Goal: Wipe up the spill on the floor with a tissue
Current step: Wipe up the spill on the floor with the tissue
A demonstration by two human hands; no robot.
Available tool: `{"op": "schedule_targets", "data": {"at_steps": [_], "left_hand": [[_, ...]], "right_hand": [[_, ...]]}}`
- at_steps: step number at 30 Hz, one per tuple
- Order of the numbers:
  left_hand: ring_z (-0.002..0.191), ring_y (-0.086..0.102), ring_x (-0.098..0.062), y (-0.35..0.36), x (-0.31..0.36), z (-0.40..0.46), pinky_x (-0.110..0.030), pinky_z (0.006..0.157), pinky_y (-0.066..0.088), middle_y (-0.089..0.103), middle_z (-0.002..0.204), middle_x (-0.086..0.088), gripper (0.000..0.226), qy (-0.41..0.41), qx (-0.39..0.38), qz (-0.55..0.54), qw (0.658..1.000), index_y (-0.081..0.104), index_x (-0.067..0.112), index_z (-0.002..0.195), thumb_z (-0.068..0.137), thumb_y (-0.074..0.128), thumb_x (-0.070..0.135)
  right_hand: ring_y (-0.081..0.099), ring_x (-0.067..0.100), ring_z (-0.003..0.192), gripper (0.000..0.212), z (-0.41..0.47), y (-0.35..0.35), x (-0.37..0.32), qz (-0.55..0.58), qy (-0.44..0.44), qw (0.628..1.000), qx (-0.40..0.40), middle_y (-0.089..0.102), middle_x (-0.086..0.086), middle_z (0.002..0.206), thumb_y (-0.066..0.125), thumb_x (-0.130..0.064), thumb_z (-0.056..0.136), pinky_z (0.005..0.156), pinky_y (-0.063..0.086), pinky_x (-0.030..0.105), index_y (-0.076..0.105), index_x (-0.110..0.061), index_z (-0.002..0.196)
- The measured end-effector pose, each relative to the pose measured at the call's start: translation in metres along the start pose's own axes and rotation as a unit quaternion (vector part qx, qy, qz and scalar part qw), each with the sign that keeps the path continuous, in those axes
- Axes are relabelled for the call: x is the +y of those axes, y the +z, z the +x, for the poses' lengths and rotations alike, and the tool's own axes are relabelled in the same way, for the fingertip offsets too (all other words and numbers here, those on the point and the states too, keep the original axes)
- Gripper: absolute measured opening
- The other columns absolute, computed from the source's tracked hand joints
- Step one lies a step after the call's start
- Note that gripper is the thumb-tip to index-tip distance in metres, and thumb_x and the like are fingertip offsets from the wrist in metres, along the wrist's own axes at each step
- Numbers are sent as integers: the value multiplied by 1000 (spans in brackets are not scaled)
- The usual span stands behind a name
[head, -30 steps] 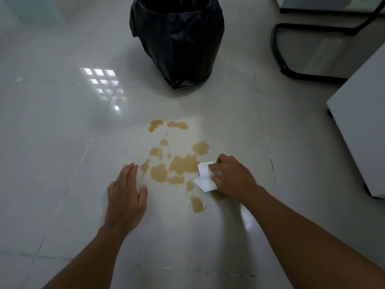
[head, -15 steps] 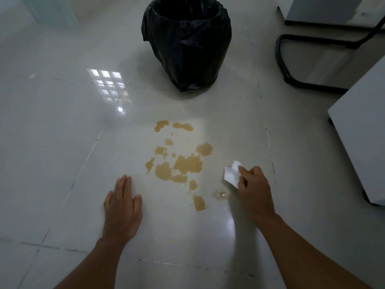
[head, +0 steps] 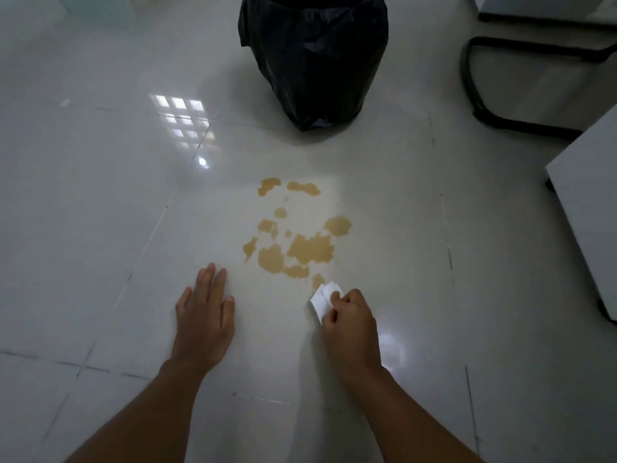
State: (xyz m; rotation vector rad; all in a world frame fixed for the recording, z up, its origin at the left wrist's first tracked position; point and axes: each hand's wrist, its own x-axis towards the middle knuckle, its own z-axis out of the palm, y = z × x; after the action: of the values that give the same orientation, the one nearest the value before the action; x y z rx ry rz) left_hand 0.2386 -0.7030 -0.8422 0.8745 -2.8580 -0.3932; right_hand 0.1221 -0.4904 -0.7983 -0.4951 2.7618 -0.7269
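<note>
Floor [head: 100, 228] spill [head: 300, 248]; right hand [head: 350, 315] presses tissue [head: 324, 297].

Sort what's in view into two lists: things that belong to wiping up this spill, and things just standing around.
Belongs to the job:
tissue, held in the right hand
brown spill
left hand, flat on the floor

Standing around:
black-bagged bin
chair base
white cabinet

Spill [head: 297, 238] on floor [head: 100, 228], bin [head: 314, 58] behind.
</note>
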Motion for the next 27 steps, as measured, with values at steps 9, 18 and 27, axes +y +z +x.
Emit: {"op": "schedule_targets", "data": {"at_steps": [9, 18, 27], "left_hand": [[146, 28, -16, -8, -9, 0, -39, 111, 24, 37, 155, -5, 62, 19, 1, -20, 1000, 43, 16, 144, 92, 24, 43], [146, 27, -23, -2, 1, -2, -47, 113, 24, 34, 156, -11, 66, -2, -2, 11, 1000, 39, 8, 145, 92, 28, 45], [147, 26, -22, -3, 4, -3, -46, 114, 23, 31, 157, -10, 69, -8, 3, 16, 1000, 37, 8, 146, 91, 30, 49]], "right_hand": [[57, 29, 73, 38, 23, -18, 20, 69, 26, 992, 99, 50, 11, 86, 54, -1, 83, 66, 49, 37, 65, -6, 119], [59, 27, 88, 25, 7, 6, -12, -62, 17, 998, -13, 57, 14, 101, 52, -22, 89, 66, 34, 24, 60, -7, 107], [47, 20, 63, 29, 15, 12, -23, 51, 39, 998, 2, 49, 8, 74, 60, -14, 82, 57, 32, 26, 39, -13, 61]]}}
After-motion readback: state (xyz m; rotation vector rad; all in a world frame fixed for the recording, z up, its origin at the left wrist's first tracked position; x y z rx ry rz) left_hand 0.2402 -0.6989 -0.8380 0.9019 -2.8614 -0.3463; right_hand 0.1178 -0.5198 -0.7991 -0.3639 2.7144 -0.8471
